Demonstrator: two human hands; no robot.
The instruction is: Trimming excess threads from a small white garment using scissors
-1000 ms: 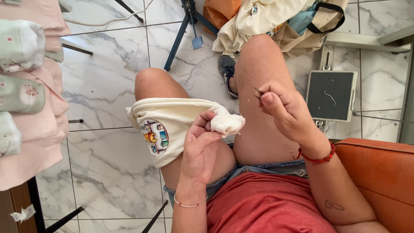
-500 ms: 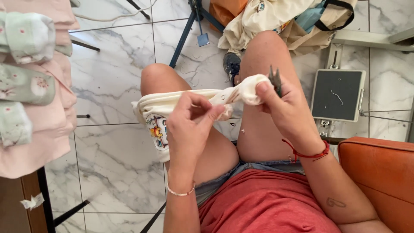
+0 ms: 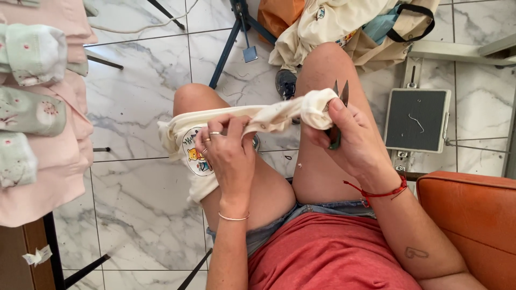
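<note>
White marble-look floor tiles (image 3: 140,113) with grey veins, seen from above a seated person. One orange seat (image 3: 473,215) at lower right. One heap of pink cloth (image 3: 54,161) at left, three folded pale green floral pieces (image 3: 27,107) stacked on it. One grey foot pedal (image 3: 416,119) on floor. One cream garment (image 3: 215,139) with a cartoon print, stretched across both knees. Left hand (image 3: 228,153) pinches its edge; right hand (image 3: 349,137) grips bunched end plus one small thread snips (image 3: 338,113), blades up.
</note>
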